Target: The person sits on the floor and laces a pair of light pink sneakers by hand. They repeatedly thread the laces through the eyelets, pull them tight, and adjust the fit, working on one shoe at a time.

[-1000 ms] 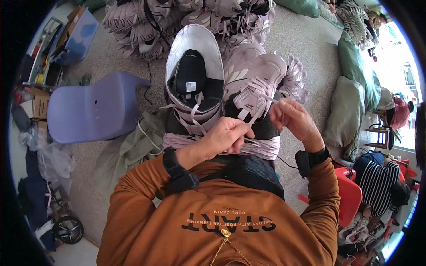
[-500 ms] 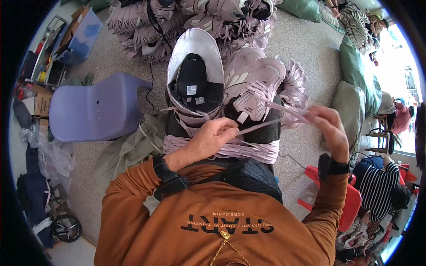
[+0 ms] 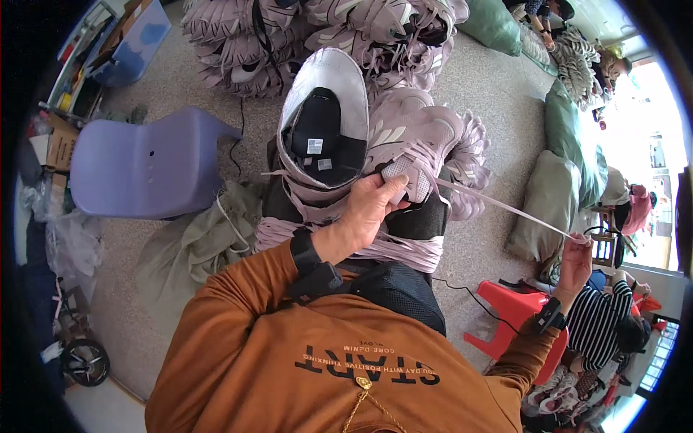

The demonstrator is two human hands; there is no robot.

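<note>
Two hands are working one pale lilac shoe upper (image 3: 415,144) lying on the person's lap. The left hand (image 3: 372,209) is pinning the upper at its lace holes, fingers closed over it. The right hand (image 3: 575,261), which was close beside the left a second ago, is now stretched far out to the right, pinching the end of the lace (image 3: 505,208) and drawing it taut. Judging by this, the lace is being pulled fully through an eyelet.
</note>
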